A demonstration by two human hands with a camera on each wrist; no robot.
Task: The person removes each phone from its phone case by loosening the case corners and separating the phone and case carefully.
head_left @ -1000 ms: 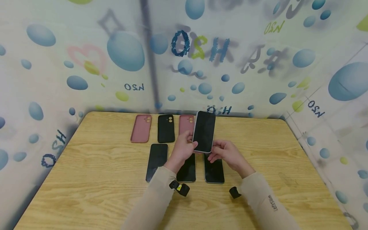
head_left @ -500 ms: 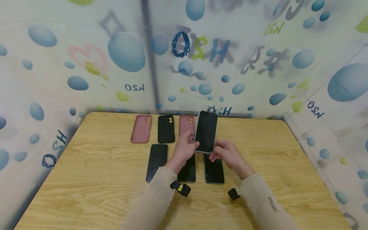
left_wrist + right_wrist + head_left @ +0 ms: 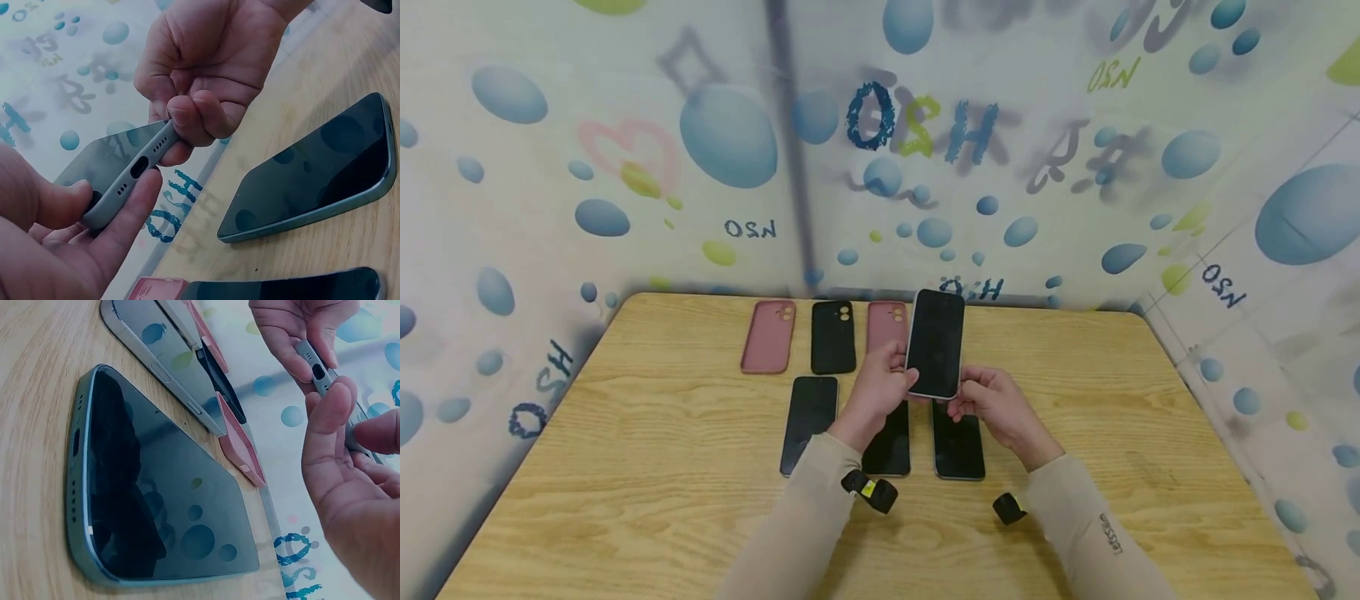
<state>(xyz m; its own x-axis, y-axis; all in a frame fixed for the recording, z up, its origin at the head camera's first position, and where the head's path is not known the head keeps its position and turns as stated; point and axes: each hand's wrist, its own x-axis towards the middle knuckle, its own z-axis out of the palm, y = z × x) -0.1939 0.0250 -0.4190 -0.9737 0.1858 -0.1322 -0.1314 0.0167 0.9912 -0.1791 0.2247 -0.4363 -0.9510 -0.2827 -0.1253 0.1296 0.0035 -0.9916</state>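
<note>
A smartphone is held up off the table, dark screen upward, its bottom edge toward me. Around that edge runs a grey rim with port and speaker cutouts, which looks like a fitted phone case. My left hand grips the lower left side, thumb on the front and fingers beneath. At the lower right corner, my right hand pinches the edge with curled fingers. Below the hands, another phone lies flat, partly covered by the right hand; a second phone lies left of it.
A third phone lies further left on the wooden table. Along the back lie a pink case, a black case and another pink case, partly hidden by the left hand. A patterned wall rises behind.
The held phone has shifted slightly right, then slightly back left. Both hands keep their hold on it; the things on the table stay put.
</note>
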